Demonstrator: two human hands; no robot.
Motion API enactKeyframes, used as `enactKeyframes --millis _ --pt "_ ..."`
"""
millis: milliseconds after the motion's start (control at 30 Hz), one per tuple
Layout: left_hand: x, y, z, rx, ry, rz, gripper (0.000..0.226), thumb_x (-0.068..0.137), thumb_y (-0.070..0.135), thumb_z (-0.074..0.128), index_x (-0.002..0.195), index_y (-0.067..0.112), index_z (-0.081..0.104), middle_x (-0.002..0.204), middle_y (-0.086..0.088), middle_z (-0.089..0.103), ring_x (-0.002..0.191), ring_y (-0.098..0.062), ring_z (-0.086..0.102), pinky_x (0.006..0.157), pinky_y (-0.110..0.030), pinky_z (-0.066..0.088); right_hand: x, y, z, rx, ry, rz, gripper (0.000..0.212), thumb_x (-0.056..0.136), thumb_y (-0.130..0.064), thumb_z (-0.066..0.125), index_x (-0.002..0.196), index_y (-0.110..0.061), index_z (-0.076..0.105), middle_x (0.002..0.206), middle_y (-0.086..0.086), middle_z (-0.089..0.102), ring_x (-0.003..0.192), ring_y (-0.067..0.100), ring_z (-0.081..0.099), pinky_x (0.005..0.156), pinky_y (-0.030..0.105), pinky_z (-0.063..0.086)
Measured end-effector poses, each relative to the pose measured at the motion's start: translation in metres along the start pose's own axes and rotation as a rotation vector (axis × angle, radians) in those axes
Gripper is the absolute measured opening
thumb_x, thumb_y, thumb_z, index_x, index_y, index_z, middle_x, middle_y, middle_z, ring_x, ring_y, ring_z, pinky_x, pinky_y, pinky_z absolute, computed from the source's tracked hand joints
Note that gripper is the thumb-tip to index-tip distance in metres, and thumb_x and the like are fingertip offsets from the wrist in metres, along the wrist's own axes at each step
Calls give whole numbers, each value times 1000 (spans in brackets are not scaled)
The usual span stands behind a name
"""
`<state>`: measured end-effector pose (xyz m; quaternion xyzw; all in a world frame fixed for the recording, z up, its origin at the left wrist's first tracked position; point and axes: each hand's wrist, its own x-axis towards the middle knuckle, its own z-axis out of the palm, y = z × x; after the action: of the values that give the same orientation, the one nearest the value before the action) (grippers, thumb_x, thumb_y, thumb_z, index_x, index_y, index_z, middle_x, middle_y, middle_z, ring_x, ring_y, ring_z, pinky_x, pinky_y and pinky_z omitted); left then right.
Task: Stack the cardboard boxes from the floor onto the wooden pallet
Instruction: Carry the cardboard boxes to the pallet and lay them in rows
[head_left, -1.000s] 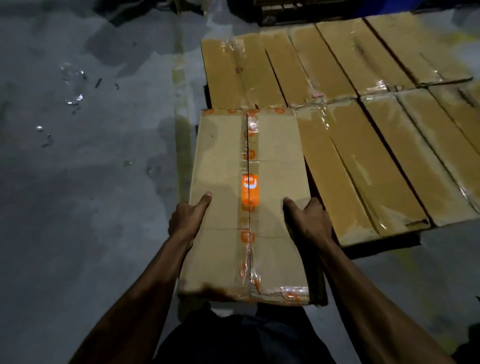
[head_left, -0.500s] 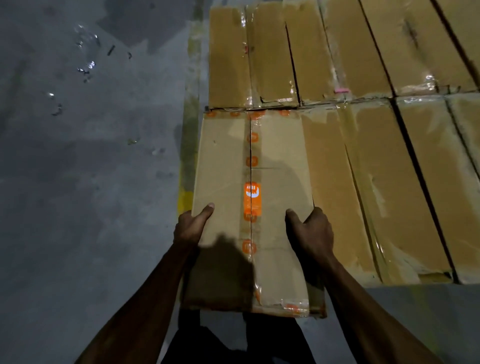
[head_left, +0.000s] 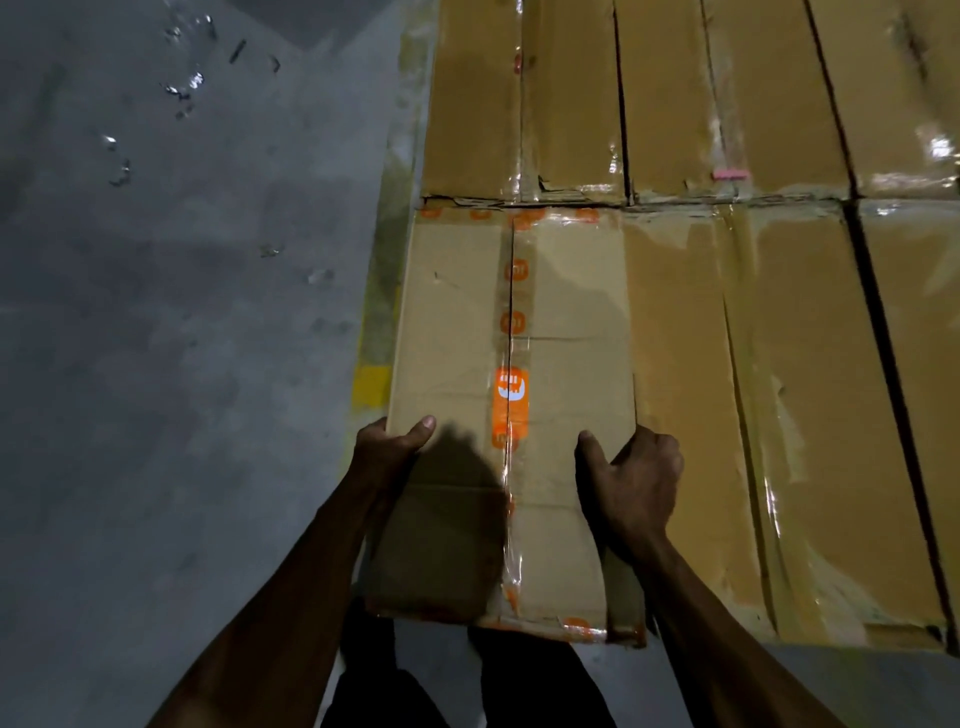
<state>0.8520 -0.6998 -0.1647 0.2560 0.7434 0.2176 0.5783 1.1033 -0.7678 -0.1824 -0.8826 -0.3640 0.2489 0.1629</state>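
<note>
Box (head_left: 519, 395), tan cardboard with orange-printed tape, gripped by left hand (head_left: 387, 449) and right hand (head_left: 636, 480).

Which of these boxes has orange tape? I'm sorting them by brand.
The box held by both hands, left hand and right hand, at the stack's near left corner. Orange printed tape runs along its middle seam; the other boxes carry clear tape.

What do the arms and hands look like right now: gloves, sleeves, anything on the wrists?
Both hands are bare: no gloves on the left hand or the right hand. Both forearms are uncovered as far as the frame edge, with no sleeve in view. No watch, band or ring shows, though the light is dim. Dark clothing shows below, between the arms.
</note>
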Motion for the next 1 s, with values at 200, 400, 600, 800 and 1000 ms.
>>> enactKeyframes --millis 200,400,600,800,1000 --pt "14 -8 2 67 7 0 49 84 28 80 121 0 65 112 -19 70 100 -33 69 92 -44 57 3 8 5 -50 17 -33 55 86 -51 69 108 -2 57 114 17 51 105 36 46 90 46 43" --pt "18 -8 12 92 -14 21 51 81 42 79 115 7 64 105 -11 69 94 -28 67 79 -36 58 6 17 5 -93 19 -92 48 84 -38 75 111 -3 57 114 19 51 106 39 47 89 49 44" --pt "24 -7 21 -10 -47 56 27 87 21 76 104 5 64 90 -9 69 80 -21 67 61 -22 56 -2 20 10 -312 4 -251 44 85 -31 73 121 -12 58 117 15 53 104 35 50 83 46 46" --pt "31 -15 22 -62 -71 124 19 90 5 71 108 3 66 102 -13 69 95 -29 67 83 -32 51 -3 24 10 -395 2 -308 43 90 -37 66 126 -18 53 125 12 47 106 33 49 83 44 44" --pt "50 -21 20 251 -3 185 72 84 36 79 140 3 46 136 -7 59 120 -24 58 103 -39 48 -27 35 15 -532 -56 -430 53 96 -43 46 145 -22 42 157 16 31 142 36 31 106 52 32"
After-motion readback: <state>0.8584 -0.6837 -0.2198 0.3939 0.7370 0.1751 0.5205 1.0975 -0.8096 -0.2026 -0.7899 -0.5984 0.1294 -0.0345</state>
